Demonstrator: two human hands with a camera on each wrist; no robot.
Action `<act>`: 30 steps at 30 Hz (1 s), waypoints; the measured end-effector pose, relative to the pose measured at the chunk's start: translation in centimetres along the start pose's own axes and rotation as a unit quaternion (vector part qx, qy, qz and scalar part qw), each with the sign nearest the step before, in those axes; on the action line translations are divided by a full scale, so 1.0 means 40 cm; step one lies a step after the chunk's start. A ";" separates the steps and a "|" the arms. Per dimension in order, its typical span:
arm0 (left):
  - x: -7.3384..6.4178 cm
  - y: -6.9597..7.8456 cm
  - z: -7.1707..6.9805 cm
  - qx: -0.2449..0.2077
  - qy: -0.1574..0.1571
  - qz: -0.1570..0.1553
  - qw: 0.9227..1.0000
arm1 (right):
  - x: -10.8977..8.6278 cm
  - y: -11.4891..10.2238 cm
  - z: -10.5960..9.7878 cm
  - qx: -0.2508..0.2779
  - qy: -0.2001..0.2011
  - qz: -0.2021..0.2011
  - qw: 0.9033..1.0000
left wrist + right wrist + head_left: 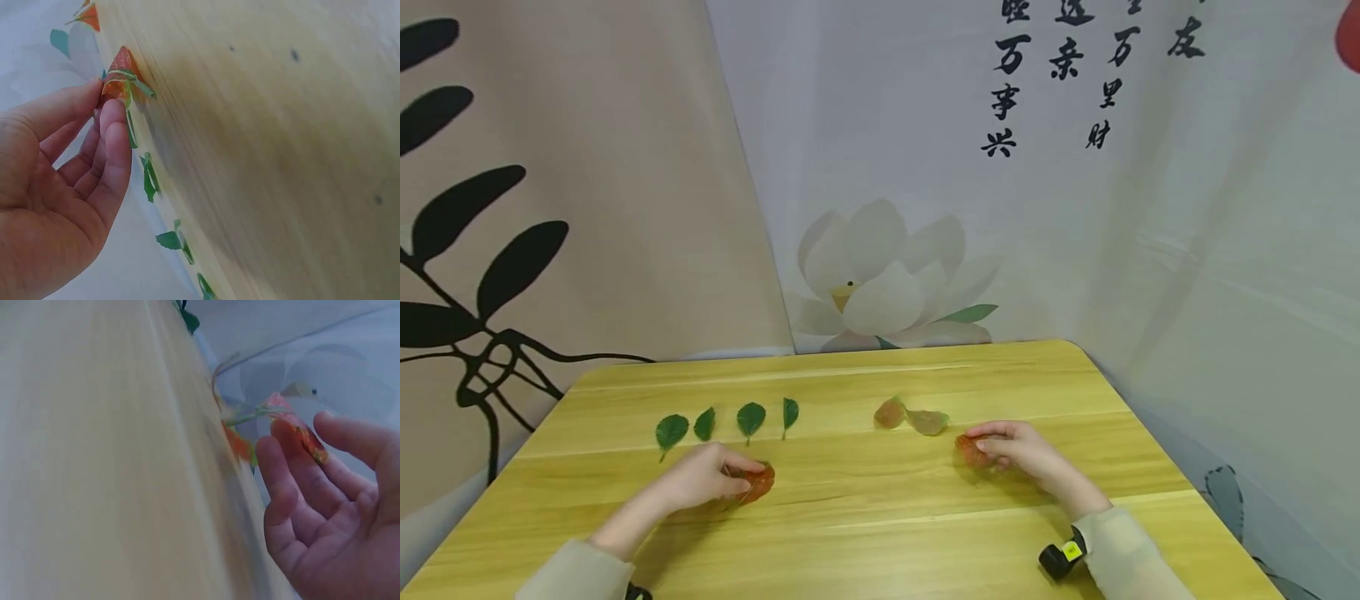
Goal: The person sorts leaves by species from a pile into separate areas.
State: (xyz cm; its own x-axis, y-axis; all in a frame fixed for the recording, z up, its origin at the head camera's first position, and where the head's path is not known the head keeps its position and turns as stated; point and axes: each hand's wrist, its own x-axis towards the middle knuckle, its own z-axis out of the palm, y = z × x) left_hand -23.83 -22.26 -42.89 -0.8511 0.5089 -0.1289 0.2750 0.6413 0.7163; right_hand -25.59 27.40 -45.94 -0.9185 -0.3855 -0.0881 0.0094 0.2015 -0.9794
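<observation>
My left hand (pixel 706 477) pinches a red-orange leaf (pixel 760 482) between thumb and fingers, low over the left half of the table. In the left wrist view the pale green stem of that leaf (pixel 122 62) sticks out toward the tabletop. On the right side, my right hand (pixel 1019 450) holds another reddish leaf (pixel 970 452) by its edge. The right wrist view has this leaf (pixel 278 406) against the fingertips, its stem pointing to the table. Just left of the right hand lie two orange-green leaves, a rounder one (pixel 890 412) and a longer one (pixel 928 422).
Several green leaves (pixel 751 419) lie in a spaced row beyond the left hand. The yellow wood-grain table (pixel 865 533) ends at a printed cloth backdrop (pixel 895 125). A black wrist camera (pixel 1060 560) is strapped at the right sleeve.
</observation>
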 end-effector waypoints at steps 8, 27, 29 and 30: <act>-0.007 0.003 0.013 0.002 -0.001 -0.006 1.000 | 0.027 -0.041 0.059 -0.007 -0.018 -0.019 1.000; -0.008 -0.012 0.030 -0.006 0.011 -0.031 0.999 | 0.105 -0.085 0.236 -0.001 -0.061 -0.043 0.997; -0.008 -0.012 0.031 -0.011 0.013 -0.037 0.999 | 0.109 -0.091 0.251 0.007 -0.060 -0.040 0.997; -0.009 -0.012 0.032 -0.014 0.014 -0.040 0.999 | 0.110 -0.094 0.258 0.009 -0.059 -0.037 0.998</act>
State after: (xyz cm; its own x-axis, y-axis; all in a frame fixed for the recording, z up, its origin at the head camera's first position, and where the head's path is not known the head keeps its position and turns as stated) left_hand -23.10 -22.01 -44.07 -0.8824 0.4401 -0.1665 0.1937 0.6623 0.7238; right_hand -25.61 15.66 -44.50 -0.8642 -0.5019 -0.0345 -0.0495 0.1531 -0.9870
